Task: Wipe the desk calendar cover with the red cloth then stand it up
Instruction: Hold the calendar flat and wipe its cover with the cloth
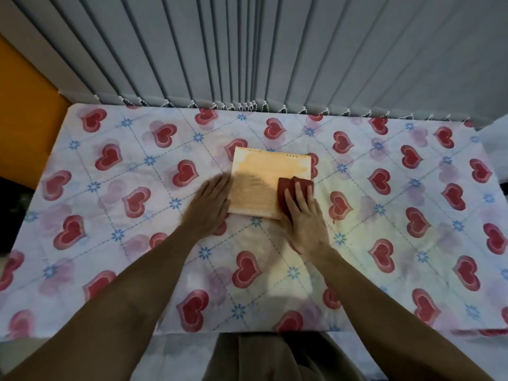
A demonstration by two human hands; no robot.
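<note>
The desk calendar (261,177) lies flat in the middle of the table, its pale orange cover up and its spiral binding at the far edge. My left hand (210,206) rests flat, fingers together, against the calendar's left edge. My right hand (305,218) presses the folded red cloth (288,188) onto the cover's right side. The cloth sticks out beyond my fingertips and hides the near right corner of the calendar.
The table wears a white cloth with red hearts and blue flowers (110,204). Grey vertical blinds (275,50) hang right behind its far edge. An orange wall (24,119) is at the left. My lap shows below the near edge.
</note>
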